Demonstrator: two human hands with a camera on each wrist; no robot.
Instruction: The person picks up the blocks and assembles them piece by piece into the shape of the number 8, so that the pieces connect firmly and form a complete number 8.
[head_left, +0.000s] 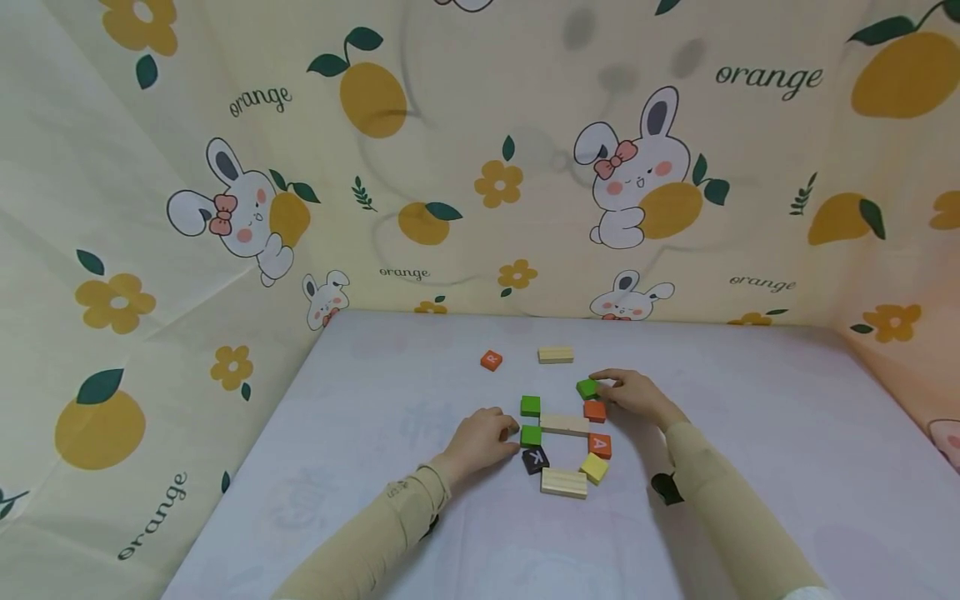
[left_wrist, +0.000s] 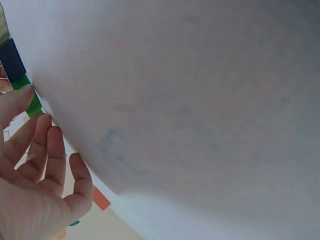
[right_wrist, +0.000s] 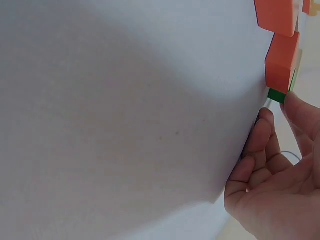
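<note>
My right hand (head_left: 633, 396) pinches a green block (head_left: 587, 388) at the top right of a block arrangement. In the right wrist view, that green block (right_wrist: 276, 95) shows by the thumb, beside an orange block (right_wrist: 283, 62). At the left side, my left hand (head_left: 482, 439) has loosely bent fingers close to a green block (head_left: 531, 436); whether they touch it is unclear. Another green block (head_left: 530, 406) lies just beyond. Between the two sides is a wooden plank (head_left: 564, 425). Orange blocks (head_left: 595, 411) line the right side, one lettered A (head_left: 599, 445).
A black block lettered K (head_left: 536, 460), a yellow block (head_left: 594, 468) and a wooden plank (head_left: 564, 483) form the near end. Farther back lie an orange block lettered R (head_left: 491, 360) and another plank (head_left: 556, 355). A printed cloth (head_left: 450, 167) stands behind the white table (head_left: 360, 375).
</note>
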